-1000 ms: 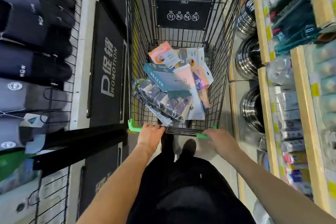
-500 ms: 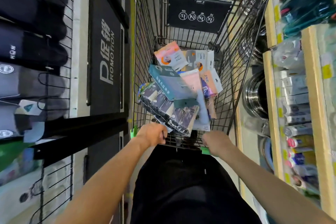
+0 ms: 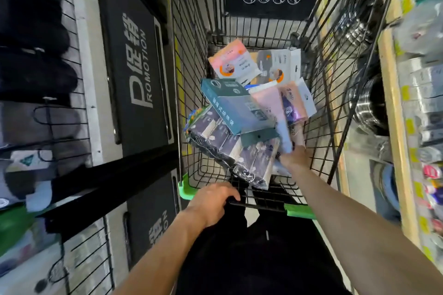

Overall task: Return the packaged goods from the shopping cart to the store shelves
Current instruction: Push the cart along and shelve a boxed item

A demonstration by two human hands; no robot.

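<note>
Black wire shopping cart holds the packaged goods; wooden store shelves lie at 3 o'clock; pink flat pouch runs 12-to-6, directly at 12 o'clock of right hand, finger state indeterminate; left hand grips the handle.

The cart is open on top, so a hand can pass down between its wire walls. Packages heap across the floor, leaving bare mesh only at the near left corner. The shelf edge stands just beside the right wall.
</note>
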